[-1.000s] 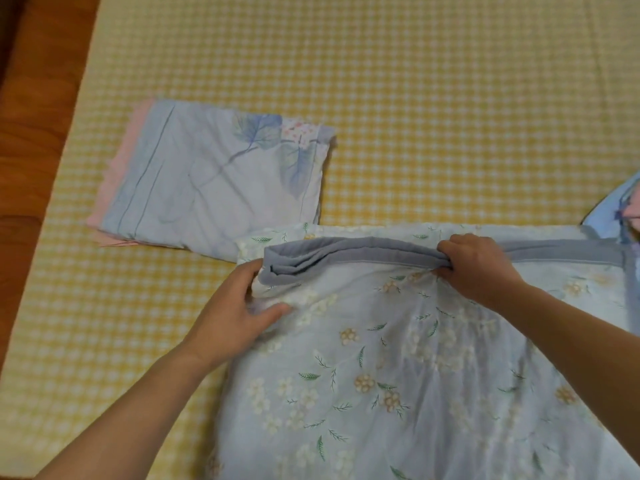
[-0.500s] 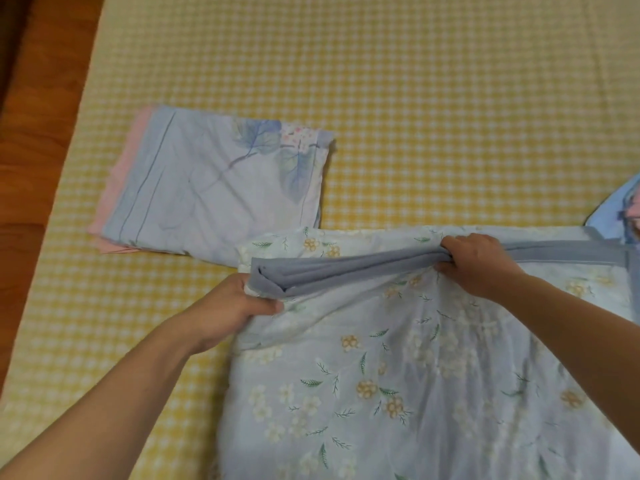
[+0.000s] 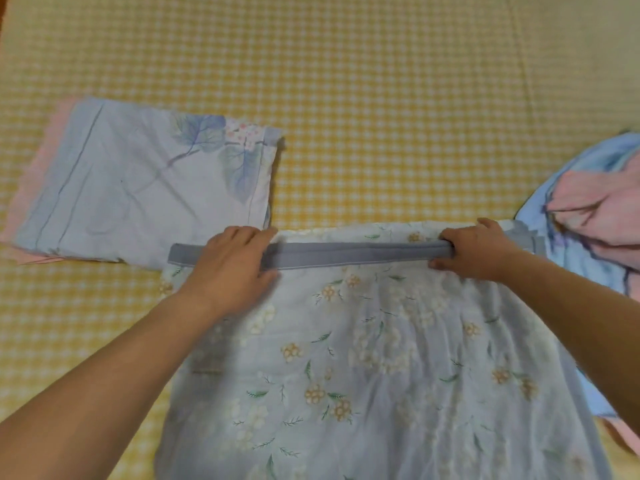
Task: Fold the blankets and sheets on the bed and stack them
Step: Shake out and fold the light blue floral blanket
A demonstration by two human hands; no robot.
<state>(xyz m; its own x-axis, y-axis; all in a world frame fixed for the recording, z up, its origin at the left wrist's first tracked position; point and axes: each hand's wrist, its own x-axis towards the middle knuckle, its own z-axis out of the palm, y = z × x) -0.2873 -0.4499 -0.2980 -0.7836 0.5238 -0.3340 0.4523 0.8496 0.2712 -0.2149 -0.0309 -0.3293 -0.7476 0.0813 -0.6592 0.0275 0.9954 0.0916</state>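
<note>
Floral sheet point(image 3: 363, 358) under both hands: left hand point(image 3: 232, 268) flat on grey band point(image 3: 353, 255), right hand point(image 3: 474, 251) gripping it.

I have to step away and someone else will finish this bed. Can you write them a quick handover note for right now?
Left hand: flat, fingers straight, pressing the grey band of the floral sheet.
Right hand: fingers curled round the same band further right.
The floral sheet lies spread on the checked bed cover, its grey edge pulled straight between the hands.
Done: one folded sheet lies flat at the left, its corner under the floral sheet's edge.
Left: fold the floral sheet, then the crumpled blue and pink bedding at the right, and stack all.
</note>
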